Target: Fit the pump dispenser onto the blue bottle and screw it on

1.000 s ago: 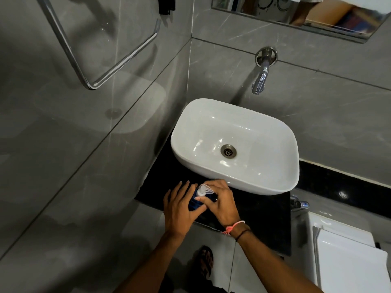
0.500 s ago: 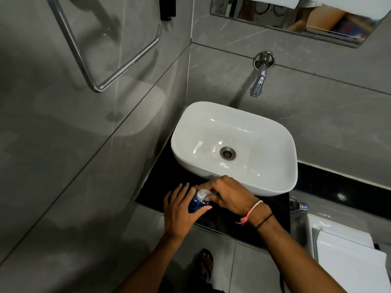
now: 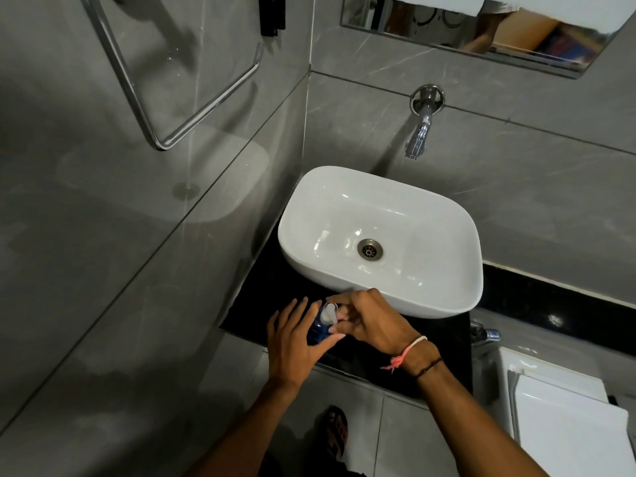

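The blue bottle (image 3: 316,330) stands on the black counter (image 3: 254,304) just in front of the white basin. My left hand (image 3: 292,342) wraps around its left side, fingers spread along the body. A white pump dispenser (image 3: 328,313) sits on top of the bottle. My right hand (image 3: 368,320) comes in from the right, its fingers closed around the pump's collar. Most of the bottle is hidden by both hands.
A white basin (image 3: 457,235) with a metal drain fills the counter behind the hands. A chrome tap (image 3: 420,132) juts from the grey wall above it. A chrome towel rail (image 3: 192,108) hangs on the left wall. A white toilet cistern (image 3: 564,414) stands at lower right.
My right wrist has turned, swinging the forearm out to the right while its fingers stay on the pump. The pump head now shows on top of the bottle. The left hand keeps its hold.
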